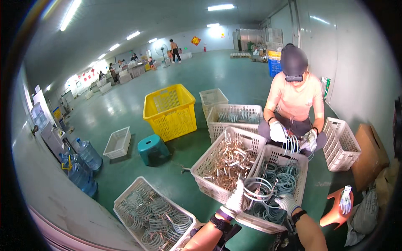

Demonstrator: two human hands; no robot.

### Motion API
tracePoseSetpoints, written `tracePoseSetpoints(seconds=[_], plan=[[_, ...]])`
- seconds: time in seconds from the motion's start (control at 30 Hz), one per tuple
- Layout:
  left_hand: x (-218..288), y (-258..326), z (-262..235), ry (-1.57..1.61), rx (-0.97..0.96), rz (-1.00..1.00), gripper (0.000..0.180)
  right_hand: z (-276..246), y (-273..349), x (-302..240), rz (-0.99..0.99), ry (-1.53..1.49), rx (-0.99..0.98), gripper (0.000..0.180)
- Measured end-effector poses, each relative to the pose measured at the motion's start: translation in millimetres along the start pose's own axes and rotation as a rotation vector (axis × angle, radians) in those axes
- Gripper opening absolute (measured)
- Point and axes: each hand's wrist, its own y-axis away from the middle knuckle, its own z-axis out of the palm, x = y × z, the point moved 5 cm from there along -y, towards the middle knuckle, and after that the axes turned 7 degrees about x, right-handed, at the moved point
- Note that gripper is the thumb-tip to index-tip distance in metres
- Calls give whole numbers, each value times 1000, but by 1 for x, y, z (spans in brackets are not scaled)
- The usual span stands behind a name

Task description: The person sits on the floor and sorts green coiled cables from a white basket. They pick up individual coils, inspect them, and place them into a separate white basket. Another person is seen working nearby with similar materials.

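My left hand (235,200), in a white knitted glove, is closed round a small bundle of metal wire rings (258,189) and holds it over the near crates. My right hand (288,203), gloved too, reaches over a pale crate (302,178) of loose rings (287,183), its fingers apart and touching the rings beneath. The crate to its left (201,169) is heaped with coppery wire pieces and short white tubes (234,161). Across from me a person's gloved hands (278,131) hold a row of similar rings (292,144).
A crate (121,206) full of rings lies at the lower left. Beyond stand a teal stool (151,147), a yellow basket (169,111) and stacked pale crates (213,125). On the right are an orange stool (335,207) with a glove on it, another crate (341,144) and cardboard (368,146).
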Motion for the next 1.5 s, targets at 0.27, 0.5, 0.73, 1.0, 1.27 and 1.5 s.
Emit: tracePoseSetpoints(seconds=[0.27, 0.5, 0.73, 1.0, 1.27, 1.5], plan=[[-34, -4, 32, 148, -51, -276, 100, -78, 69, -84, -290, -216, 182, 26], [-42, -9, 57, 248, -142, -368, 107, -79, 95, -112, -791, -33, 327, 26], [-38, -15, 58, 233, -154, -333, 103, -66, 80, -107, -825, -165, 282, 19], [-29, -16, 60, 283, -349, -267, 99, -89, 117, -143, -649, -910, 2, 28], [-37, -13, 59, 138, -223, -265, 107, -114, 109, -131, -596, -825, 363, 34], [-39, -11, 57, 88, -174, -257, 111, -109, 93, -122, -353, -994, 223, 32]])
